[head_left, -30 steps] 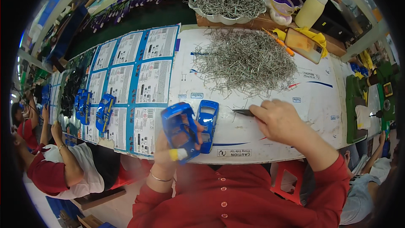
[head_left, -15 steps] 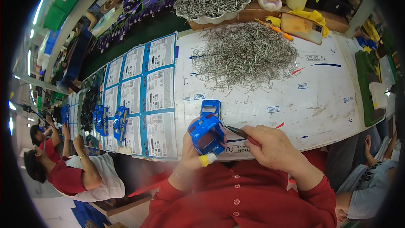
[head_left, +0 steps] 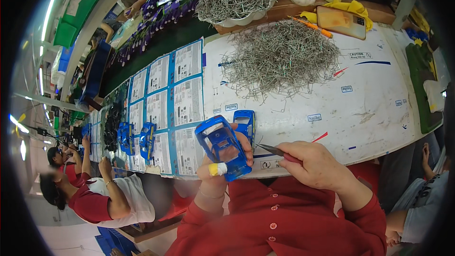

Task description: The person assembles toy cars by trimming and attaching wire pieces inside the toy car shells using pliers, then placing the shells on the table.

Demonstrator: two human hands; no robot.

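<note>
My left hand is closed around a blue plastic toy car body, tilted up above the front edge of the table. A white and yellow wrap covers one of its fingertips. In my right hand are dark pointed tweezers, their tip pointing left, a short way from the held car body. Just behind the held one, a second blue car body lies on the table, partly hidden. Farther back spreads a large pile of thin bent metal wires.
A white scalloped bowl heaped with wires stands at the back, near an orange pen-like tool and a phone. Printed card sheets cover the left part. More blue car bodies lie there. Co-workers sit at left and right.
The held car body has been turned in my left hand, so its window openings now show where its hollow side faced me. The tweezers stay in my right hand. The whole view has shifted slightly.
</note>
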